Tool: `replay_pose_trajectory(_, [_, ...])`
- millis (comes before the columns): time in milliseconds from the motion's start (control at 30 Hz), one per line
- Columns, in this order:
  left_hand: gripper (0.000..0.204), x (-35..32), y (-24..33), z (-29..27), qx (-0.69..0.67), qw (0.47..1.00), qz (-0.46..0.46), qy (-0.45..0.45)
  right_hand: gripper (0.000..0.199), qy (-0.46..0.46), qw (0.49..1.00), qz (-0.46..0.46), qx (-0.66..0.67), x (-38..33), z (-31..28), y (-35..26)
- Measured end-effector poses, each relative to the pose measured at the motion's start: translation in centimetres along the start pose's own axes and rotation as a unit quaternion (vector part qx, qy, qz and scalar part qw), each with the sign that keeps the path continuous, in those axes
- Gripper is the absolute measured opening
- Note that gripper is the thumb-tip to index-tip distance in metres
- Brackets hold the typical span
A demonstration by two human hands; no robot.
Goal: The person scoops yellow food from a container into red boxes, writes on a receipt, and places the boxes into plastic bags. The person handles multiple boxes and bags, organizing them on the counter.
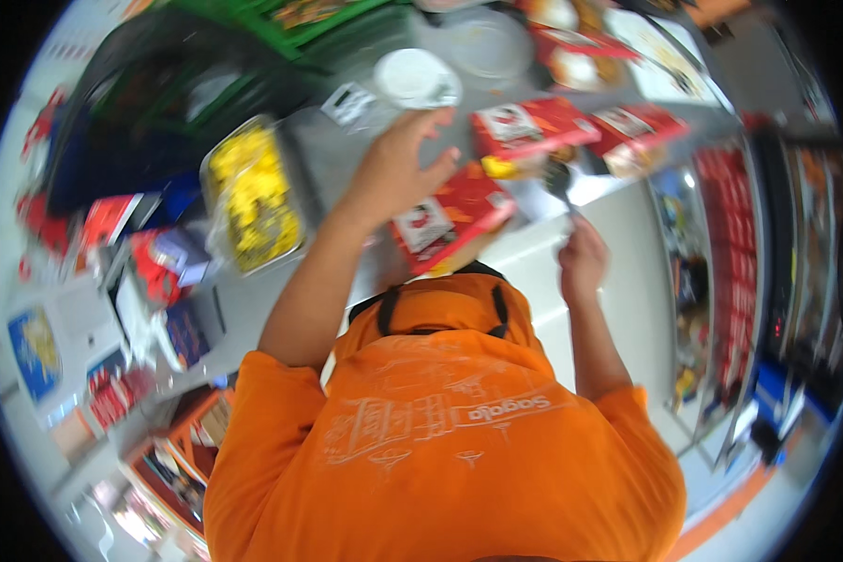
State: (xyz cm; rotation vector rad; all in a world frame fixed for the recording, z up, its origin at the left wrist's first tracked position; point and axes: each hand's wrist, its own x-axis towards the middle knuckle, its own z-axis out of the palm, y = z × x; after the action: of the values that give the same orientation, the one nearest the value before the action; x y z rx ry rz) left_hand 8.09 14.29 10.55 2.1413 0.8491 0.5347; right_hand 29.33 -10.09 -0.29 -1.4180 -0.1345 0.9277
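My left hand reaches over the metal counter with its fingers spread and nothing in them. Just below its fingertips lies a red and white food box. My right hand is closed around the handle of a dark spoon, a little blurred. The spoon's bowl is at the near edge of a second red box, which has yellow food showing at its open side. A third red box sits to the right of it. What the spoon's bowl carries is too blurred to tell.
Left on the counter is a metal tray of yellow food partly under clear film. A round white lid and a clear round lid lie farther back, near a green crate. A white board is far right.
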Motion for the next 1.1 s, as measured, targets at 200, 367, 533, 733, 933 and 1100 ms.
replay_pose_trajectory(200, [0.046, -15.8, -5.8, -3.3, 0.067, 0.968, -0.119, 0.208, 0.029, -0.104, 0.99, -0.079, 0.049, -9.2, 2.2, -6.0])
replay_pose_trajectory(367, [0.043, -25.5, -15.6, -6.4, 0.177, 0.849, -0.246, 0.433, 0.023, -0.317, 0.833, -0.267, -0.366, -11.6, 18.7, -2.2])
replay_pose_trajectory(533, [0.04, -28.1, -19.7, -6.3, -0.038, 0.837, -0.341, 0.425, 0.033, -0.354, 0.57, -0.462, -0.58, -8.6, 32.7, 9.8])
replay_pose_trajectory(733, [0.039, -27.0, -18.7, -5.1, -0.151, 0.841, -0.326, 0.405, 0.041, -0.329, 0.451, -0.436, -0.706, -7.3, 36.8, 14.0])
replay_pose_trajectory(933, [0.044, -26.6, -18.5, -5.5, -0.218, 0.834, -0.333, 0.382, 0.025, -0.437, 0.401, -0.323, -0.737, -7.0, 37.9, 12.0])
replay_pose_trajectory(1100, [0.05, -27.5, -19.5, -4.8, -0.267, 0.84, -0.293, 0.372, 0.022, -0.514, 0.417, -0.314, -0.681, -8.8, 35.9, 10.0])
